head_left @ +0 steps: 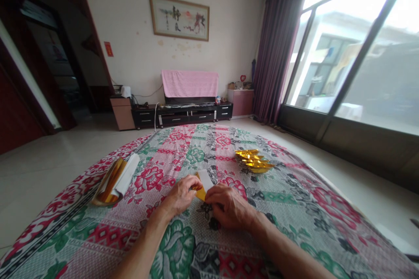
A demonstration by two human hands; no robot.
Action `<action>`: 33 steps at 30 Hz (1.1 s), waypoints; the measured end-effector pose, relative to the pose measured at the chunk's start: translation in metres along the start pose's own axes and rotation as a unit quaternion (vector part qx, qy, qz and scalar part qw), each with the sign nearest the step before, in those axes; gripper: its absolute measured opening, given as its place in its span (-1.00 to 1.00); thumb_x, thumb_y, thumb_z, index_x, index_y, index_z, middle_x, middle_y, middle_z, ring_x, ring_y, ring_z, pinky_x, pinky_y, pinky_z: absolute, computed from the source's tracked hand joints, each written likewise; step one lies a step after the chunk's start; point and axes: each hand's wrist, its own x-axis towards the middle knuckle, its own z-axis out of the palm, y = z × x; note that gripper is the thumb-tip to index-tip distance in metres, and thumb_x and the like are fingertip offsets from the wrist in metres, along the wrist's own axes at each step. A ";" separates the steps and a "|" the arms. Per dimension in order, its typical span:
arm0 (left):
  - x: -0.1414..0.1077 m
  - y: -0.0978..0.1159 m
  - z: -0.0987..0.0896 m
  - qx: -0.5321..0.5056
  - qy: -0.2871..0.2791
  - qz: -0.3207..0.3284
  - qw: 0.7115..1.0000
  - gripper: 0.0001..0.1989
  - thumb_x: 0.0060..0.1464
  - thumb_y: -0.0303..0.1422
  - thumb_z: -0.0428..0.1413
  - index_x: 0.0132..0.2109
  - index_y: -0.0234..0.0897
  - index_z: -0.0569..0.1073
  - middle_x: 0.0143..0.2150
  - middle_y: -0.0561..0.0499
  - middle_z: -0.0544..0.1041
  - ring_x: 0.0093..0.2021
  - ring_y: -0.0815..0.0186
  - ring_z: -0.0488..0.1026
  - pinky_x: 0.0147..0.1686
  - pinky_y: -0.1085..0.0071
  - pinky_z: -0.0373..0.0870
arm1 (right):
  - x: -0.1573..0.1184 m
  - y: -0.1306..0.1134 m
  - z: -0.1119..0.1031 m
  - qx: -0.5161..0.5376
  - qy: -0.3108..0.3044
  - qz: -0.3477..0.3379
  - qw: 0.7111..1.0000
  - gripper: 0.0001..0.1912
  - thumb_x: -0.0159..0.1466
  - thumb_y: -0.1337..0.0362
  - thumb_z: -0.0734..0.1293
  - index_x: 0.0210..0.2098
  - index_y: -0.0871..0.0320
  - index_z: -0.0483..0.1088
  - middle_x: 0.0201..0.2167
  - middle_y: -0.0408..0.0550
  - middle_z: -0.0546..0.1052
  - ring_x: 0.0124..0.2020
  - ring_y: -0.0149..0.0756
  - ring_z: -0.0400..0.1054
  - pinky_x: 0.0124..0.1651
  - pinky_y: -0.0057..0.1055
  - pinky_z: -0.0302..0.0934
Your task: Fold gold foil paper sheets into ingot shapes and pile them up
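Observation:
A sheet of gold foil paper (200, 194) with a white back lies partly folded on the table in front of me. My left hand (183, 192) pinches its left edge between thumb and fingers. On the right edge, my right hand (228, 202) grips the paper with bent fingers, and part of the sheet is hidden beneath them. Ahead and to the right sits a stack of folded gold paper pieces (254, 161) with pointed ends. Over on the left lies a curled bundle of gold and white paper sheets (116, 180).
A flowered tablecloth (176, 244) covers the round table. Beyond it stand a low black TV cabinet (193, 115) and a screen draped with a pink cloth (190, 83). Large windows (353, 52) and a purple curtain (278, 43) are at the right.

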 end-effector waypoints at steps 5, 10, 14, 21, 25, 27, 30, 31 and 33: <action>0.000 0.002 0.000 -0.003 0.007 -0.004 1.000 -0.74 -0.13 -0.59 -0.08 -0.31 -0.25 0.40 -0.25 0.01 0.45 -0.19 0.34 0.38 -0.11 0.42 0.32 | 0.000 0.001 0.001 0.000 0.001 0.000 1.000 -0.64 -0.01 0.54 0.16 -0.31 0.17 0.46 -0.28 -0.04 0.52 -0.22 -0.33 0.38 -0.09 -0.38 0.24; -0.001 0.000 0.002 0.014 0.017 -0.002 1.000 -0.80 -0.06 -0.52 -0.02 -0.28 -0.25 0.42 -0.23 0.00 0.46 -0.18 0.32 0.39 -0.09 0.41 0.31 | 0.000 0.001 0.000 0.008 0.003 0.005 1.000 -0.65 -0.02 0.54 0.16 -0.32 0.18 0.45 -0.30 -0.04 0.51 -0.24 -0.33 0.37 -0.10 -0.39 0.24; -0.001 -0.003 0.004 0.016 0.019 0.005 1.000 -0.76 -0.11 -0.56 -0.01 -0.27 -0.25 0.42 -0.23 0.00 0.46 -0.18 0.32 0.38 -0.10 0.42 0.31 | 0.001 -0.002 0.000 0.003 -0.001 0.031 1.000 -0.69 -0.02 0.52 0.17 -0.33 0.19 0.43 -0.35 -0.05 0.49 -0.28 -0.32 0.35 -0.13 -0.38 0.22; -0.001 -0.006 0.007 0.010 0.028 0.003 1.000 -0.76 -0.10 -0.56 -0.01 -0.24 -0.26 0.42 -0.23 0.00 0.45 -0.19 0.33 0.37 -0.11 0.42 0.31 | 0.003 -0.008 0.001 -0.066 -0.033 0.049 0.996 -0.68 0.08 0.47 0.18 -0.20 0.13 0.40 -0.28 -0.04 0.41 -0.26 -0.32 0.29 -0.15 -0.38 0.17; -0.001 -0.005 0.007 0.013 0.027 -0.002 1.000 -0.76 -0.10 -0.56 -0.01 -0.25 -0.28 0.42 -0.22 -0.01 0.44 -0.18 0.32 0.37 -0.09 0.41 0.30 | 0.007 -0.012 -0.001 -0.108 -0.058 0.048 0.991 -0.75 0.12 0.43 0.19 -0.24 0.15 0.41 -0.30 -0.04 0.37 -0.31 -0.35 0.25 -0.21 -0.40 0.16; -0.001 -0.004 0.006 0.015 0.025 -0.001 1.000 -0.76 -0.11 -0.57 -0.02 -0.25 -0.28 0.41 -0.22 -0.01 0.44 -0.17 0.32 0.36 -0.09 0.41 0.29 | 0.010 -0.013 -0.003 -0.123 -0.079 0.042 0.988 -0.79 0.11 0.42 0.19 -0.31 0.17 0.41 -0.35 -0.04 0.37 -0.35 -0.36 0.24 -0.25 -0.41 0.16; -0.001 -0.005 0.007 0.018 0.023 0.001 1.000 -0.75 -0.12 -0.56 -0.02 -0.24 -0.28 0.41 -0.23 -0.01 0.44 -0.18 0.31 0.36 -0.11 0.41 0.30 | 0.012 -0.013 -0.006 -0.117 -0.098 0.033 0.988 -0.83 0.10 0.42 0.18 -0.39 0.18 0.39 -0.38 -0.06 0.38 -0.35 -0.36 0.26 -0.25 -0.42 0.16; -0.001 -0.005 0.007 0.019 0.022 0.001 1.000 -0.75 -0.12 -0.56 -0.02 -0.24 -0.27 0.41 -0.23 -0.01 0.44 -0.19 0.31 0.36 -0.11 0.40 0.30 | 0.012 -0.012 -0.006 -0.109 -0.098 0.032 0.989 -0.83 0.10 0.43 0.18 -0.40 0.18 0.39 -0.38 -0.06 0.39 -0.34 -0.36 0.27 -0.25 -0.43 0.16; -0.001 -0.007 0.008 0.022 0.022 0.001 1.000 -0.74 -0.12 -0.56 -0.02 -0.24 -0.27 0.41 -0.23 -0.01 0.44 -0.19 0.30 0.36 -0.11 0.39 0.30 | 0.010 -0.011 -0.006 -0.094 -0.091 0.029 0.991 -0.81 0.08 0.45 0.18 -0.39 0.18 0.40 -0.37 -0.06 0.41 -0.31 -0.35 0.28 -0.22 -0.43 0.17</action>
